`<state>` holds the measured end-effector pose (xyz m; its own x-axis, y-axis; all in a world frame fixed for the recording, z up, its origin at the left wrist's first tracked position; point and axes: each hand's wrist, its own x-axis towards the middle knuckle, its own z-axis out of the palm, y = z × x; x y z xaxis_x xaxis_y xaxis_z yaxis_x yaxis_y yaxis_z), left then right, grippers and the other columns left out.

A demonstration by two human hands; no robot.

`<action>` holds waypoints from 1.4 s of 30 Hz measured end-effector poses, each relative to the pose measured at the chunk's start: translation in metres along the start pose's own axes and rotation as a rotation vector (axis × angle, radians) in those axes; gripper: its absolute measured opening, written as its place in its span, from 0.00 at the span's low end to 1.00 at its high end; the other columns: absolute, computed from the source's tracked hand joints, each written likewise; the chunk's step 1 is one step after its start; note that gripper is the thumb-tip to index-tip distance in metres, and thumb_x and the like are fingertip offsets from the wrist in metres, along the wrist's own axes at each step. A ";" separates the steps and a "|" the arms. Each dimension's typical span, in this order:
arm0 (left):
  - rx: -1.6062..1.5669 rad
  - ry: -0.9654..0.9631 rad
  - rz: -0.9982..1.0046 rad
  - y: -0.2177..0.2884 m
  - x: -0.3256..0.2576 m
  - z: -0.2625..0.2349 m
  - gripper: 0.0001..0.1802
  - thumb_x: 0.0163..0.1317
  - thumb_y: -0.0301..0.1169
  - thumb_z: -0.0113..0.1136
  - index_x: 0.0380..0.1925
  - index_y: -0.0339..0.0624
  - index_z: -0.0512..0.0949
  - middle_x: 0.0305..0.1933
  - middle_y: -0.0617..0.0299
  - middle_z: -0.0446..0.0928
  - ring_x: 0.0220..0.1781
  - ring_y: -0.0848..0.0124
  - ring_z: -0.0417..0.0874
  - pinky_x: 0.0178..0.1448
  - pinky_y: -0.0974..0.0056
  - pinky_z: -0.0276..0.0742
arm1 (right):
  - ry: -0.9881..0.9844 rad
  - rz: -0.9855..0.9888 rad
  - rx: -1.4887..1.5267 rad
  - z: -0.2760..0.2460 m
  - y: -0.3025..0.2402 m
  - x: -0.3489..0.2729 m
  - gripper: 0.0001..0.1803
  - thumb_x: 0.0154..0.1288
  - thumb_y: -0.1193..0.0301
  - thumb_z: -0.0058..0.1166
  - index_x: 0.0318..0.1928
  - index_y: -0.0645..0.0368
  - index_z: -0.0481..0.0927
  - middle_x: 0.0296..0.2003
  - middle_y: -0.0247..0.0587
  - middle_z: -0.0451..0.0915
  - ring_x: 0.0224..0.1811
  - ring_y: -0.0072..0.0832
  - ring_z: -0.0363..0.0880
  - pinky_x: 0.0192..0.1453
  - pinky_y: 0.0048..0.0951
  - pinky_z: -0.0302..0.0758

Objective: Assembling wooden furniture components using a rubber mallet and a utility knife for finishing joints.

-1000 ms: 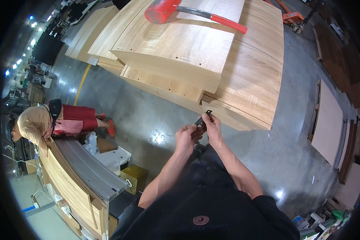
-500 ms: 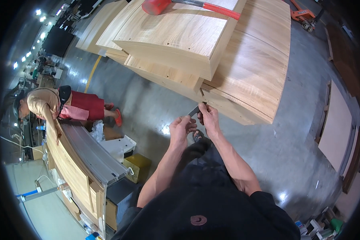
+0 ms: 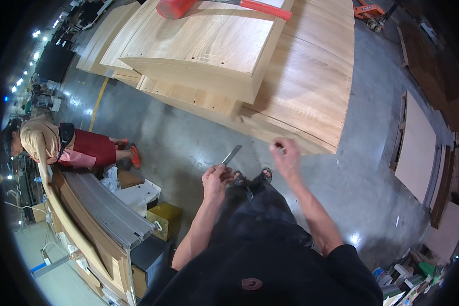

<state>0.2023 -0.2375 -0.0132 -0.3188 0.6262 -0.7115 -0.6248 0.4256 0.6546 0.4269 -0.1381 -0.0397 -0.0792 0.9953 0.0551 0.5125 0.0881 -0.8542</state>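
Note:
My left hand (image 3: 217,180) is closed around one end of a narrow, flat grey metal strip (image 3: 233,154), which points up and away with a slanted tip. My right hand (image 3: 287,157) is apart from the strip, close to the near edge of the wooden panels. Its fingers are curled together and a little blurred; a small dark spot shows between them, too small to name. Ahead of both hands is a stack of light wood-grain boxes or drawers (image 3: 194,43) with small holes along the edges. A red-headed mallet (image 3: 176,7) with a red grip lies on the top one.
On the left, a person (image 3: 43,140) in a beige top and dark red apron leans over a stack of long panels (image 3: 81,204). A yellow box (image 3: 166,220) stands on the floor nearby. Boards (image 3: 418,148) lie at right; an orange pallet jack (image 3: 370,13) is far right.
My right hand has let go of the metal strip and moved right. My left hand keeps the strip and has drawn back left. The view has shifted slightly.

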 end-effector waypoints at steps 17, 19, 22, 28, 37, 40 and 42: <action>0.030 -0.157 0.039 -0.038 0.149 -0.044 0.08 0.67 0.26 0.57 0.29 0.36 0.78 0.30 0.54 0.81 0.28 0.67 0.81 0.34 0.62 0.80 | 0.194 -0.568 -0.767 -0.009 0.087 0.066 0.31 0.55 0.63 0.67 0.60 0.59 0.78 0.62 0.47 0.75 0.64 0.46 0.72 0.64 0.44 0.71; 0.033 -0.190 0.018 -0.053 0.175 -0.049 0.09 0.69 0.26 0.55 0.29 0.35 0.78 0.29 0.54 0.81 0.28 0.67 0.81 0.33 0.61 0.81 | 0.218 -0.559 -0.782 -0.006 0.087 0.062 0.27 0.57 0.66 0.66 0.57 0.60 0.80 0.60 0.47 0.77 0.63 0.46 0.74 0.64 0.42 0.72; 0.054 -0.288 0.027 -0.071 0.216 -0.053 0.10 0.70 0.27 0.55 0.29 0.36 0.78 0.29 0.55 0.81 0.28 0.68 0.81 0.33 0.61 0.81 | 0.219 -0.558 -0.784 0.004 0.094 0.057 0.24 0.59 0.70 0.64 0.56 0.61 0.81 0.59 0.47 0.78 0.64 0.45 0.74 0.64 0.42 0.72; 0.095 -0.498 0.135 -0.088 0.281 -0.034 0.10 0.69 0.30 0.58 0.30 0.36 0.78 0.27 0.57 0.81 0.28 0.70 0.81 0.36 0.65 0.78 | 0.384 -0.579 -0.859 0.015 0.119 0.046 0.18 0.69 0.68 0.56 0.56 0.64 0.81 0.56 0.49 0.80 0.61 0.47 0.76 0.63 0.42 0.72; 0.046 -0.823 0.338 -0.145 0.353 -0.035 0.10 0.67 0.31 0.61 0.29 0.36 0.80 0.27 0.57 0.82 0.29 0.71 0.81 0.38 0.66 0.77 | 0.750 -0.848 -0.967 0.041 0.156 0.055 0.17 0.74 0.68 0.48 0.52 0.67 0.83 0.48 0.50 0.85 0.50 0.44 0.83 0.58 0.41 0.76; -0.037 -0.818 0.317 -0.162 0.370 -0.038 0.10 0.67 0.31 0.61 0.29 0.36 0.80 0.27 0.57 0.82 0.28 0.71 0.81 0.37 0.66 0.77 | 0.824 -0.865 -0.997 0.047 0.156 0.062 0.16 0.73 0.71 0.47 0.51 0.68 0.82 0.47 0.50 0.85 0.49 0.43 0.83 0.57 0.40 0.76; -0.084 -0.805 0.287 -0.163 0.366 -0.038 0.09 0.66 0.30 0.61 0.30 0.36 0.80 0.27 0.57 0.82 0.27 0.71 0.81 0.36 0.67 0.77 | 0.867 -0.890 -1.008 0.049 0.157 0.060 0.15 0.72 0.74 0.47 0.50 0.69 0.83 0.46 0.50 0.85 0.47 0.42 0.83 0.56 0.39 0.76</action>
<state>0.1605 -0.1027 -0.3899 0.1106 0.9886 -0.1019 -0.6583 0.1497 0.7378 0.4608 -0.0664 -0.1961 -0.3401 0.3052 0.8895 0.9276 0.2646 0.2638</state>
